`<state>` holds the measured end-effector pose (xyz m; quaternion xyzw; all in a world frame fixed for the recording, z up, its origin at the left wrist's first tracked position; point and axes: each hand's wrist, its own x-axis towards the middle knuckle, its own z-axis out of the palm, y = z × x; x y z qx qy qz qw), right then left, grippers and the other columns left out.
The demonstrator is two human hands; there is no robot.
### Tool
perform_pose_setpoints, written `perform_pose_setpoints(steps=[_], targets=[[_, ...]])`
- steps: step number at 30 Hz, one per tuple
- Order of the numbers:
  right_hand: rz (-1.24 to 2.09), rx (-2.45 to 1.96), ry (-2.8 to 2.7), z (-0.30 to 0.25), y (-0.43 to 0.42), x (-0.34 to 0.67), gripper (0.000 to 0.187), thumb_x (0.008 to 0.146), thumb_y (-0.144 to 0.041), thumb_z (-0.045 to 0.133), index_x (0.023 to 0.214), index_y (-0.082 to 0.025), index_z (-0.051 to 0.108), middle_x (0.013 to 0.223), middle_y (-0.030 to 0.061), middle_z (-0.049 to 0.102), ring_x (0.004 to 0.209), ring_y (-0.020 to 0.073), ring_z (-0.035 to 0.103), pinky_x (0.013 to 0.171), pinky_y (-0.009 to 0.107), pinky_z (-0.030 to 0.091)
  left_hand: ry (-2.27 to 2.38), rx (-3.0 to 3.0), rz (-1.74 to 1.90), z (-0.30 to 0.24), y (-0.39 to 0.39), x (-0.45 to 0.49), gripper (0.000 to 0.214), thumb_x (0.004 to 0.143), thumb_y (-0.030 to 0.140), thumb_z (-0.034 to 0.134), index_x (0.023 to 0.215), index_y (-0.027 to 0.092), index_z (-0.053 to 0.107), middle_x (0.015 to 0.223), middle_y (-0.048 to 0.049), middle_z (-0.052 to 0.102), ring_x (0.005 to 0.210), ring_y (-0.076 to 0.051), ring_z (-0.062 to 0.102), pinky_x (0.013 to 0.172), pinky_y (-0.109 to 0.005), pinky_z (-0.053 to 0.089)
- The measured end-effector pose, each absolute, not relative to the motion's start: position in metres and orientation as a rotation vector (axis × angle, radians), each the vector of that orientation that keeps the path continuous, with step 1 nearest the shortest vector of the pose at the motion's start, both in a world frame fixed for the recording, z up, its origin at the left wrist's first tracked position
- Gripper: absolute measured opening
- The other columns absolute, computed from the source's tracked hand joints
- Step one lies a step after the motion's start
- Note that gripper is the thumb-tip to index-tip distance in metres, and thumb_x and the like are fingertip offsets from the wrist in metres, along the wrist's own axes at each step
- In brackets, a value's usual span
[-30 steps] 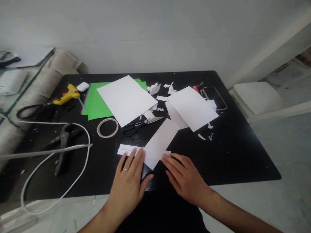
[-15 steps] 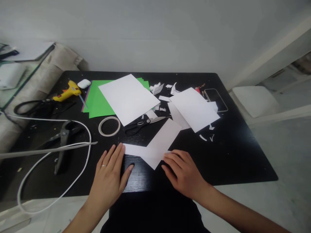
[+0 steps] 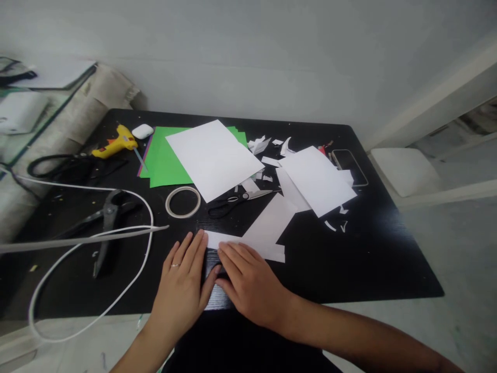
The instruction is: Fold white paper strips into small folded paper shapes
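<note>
My left hand (image 3: 182, 282) lies flat on the black table (image 3: 368, 259), fingers stretched out, its fingertips at the left end of a folded white paper strip (image 3: 264, 235). My right hand (image 3: 246, 280) lies flat beside it, fingers pressing on the strip's near left edge. Neither hand holds anything. The strip runs right from my fingers and up toward the black scissors (image 3: 236, 201).
A tape roll (image 3: 183, 201), pliers (image 3: 106, 223), a white cable (image 3: 89, 248), a yellow glue gun (image 3: 116, 142), green paper (image 3: 163, 160), white sheets (image 3: 213, 155) (image 3: 318, 178), paper scraps, an earbuds case (image 3: 142, 131) and a phone (image 3: 349, 166) lie on the table.
My right hand slid left along the paper strip to meet my left hand, which earlier moved left off the paper. The strip's near corner now looks folded flat.
</note>
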<state>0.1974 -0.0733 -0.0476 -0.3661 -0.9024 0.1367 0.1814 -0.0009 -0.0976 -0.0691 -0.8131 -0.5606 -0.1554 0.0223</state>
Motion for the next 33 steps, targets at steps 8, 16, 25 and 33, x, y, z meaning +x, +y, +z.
perform_pose_setpoints(steps=[8, 16, 25, 33], targets=[[0.347, -1.197, -2.511, -0.046, -0.090, 0.235, 0.044, 0.108, -0.030, 0.047, 0.144, -0.006, 0.056, 0.148, 0.0140, 0.061, 0.135, 0.0272, 0.059, 0.115, 0.045, 0.050, -1.742, -2.517, -0.493, -0.069, -0.096, 0.000, 0.064, 0.102, 0.037, 0.053, 0.157, 0.008, 0.037, 0.154, -0.0208, 0.055, 0.144, -0.040, 0.048, 0.116, -0.056, 0.036], [0.179, -1.276, -2.450, -0.044, -0.105, 0.281, 0.037, 0.108, -0.023, 0.050, 0.139, -0.007, 0.061, 0.141, 0.0122, 0.067, 0.126, 0.0264, 0.068, 0.107, 0.048, 0.057, -1.753, -2.534, -0.473, -0.068, -0.097, -0.003, 0.064, 0.102, 0.038, 0.053, 0.157, 0.010, 0.036, 0.154, -0.0209, 0.054, 0.145, -0.041, 0.046, 0.116, -0.057, 0.037], [0.167, -1.251, -2.406, -0.049, -0.106, 0.286, 0.035, 0.107, -0.022, 0.051, 0.138, -0.008, 0.062, 0.141, 0.0109, 0.068, 0.125, 0.0257, 0.068, 0.109, 0.049, 0.055, -1.783, -2.462, -0.549, -0.055, -0.086, 0.035, 0.054, 0.099, 0.034, 0.057, 0.144, 0.005, 0.048, 0.152, -0.0274, 0.051, 0.144, -0.044, 0.045, 0.118, -0.064, 0.031], [0.215, -1.258, -2.388, -0.050, -0.106, 0.287, 0.035, 0.107, -0.021, 0.048, 0.137, -0.009, 0.063, 0.139, 0.0104, 0.069, 0.125, 0.0252, 0.068, 0.110, 0.049, 0.054, -1.398, -2.874, -0.539, -0.057, -0.096, 0.082, 0.047, 0.100, 0.022, 0.056, 0.145, 0.008, 0.054, 0.149, -0.0163, 0.061, 0.140, -0.033, 0.054, 0.117, -0.050, 0.040]])
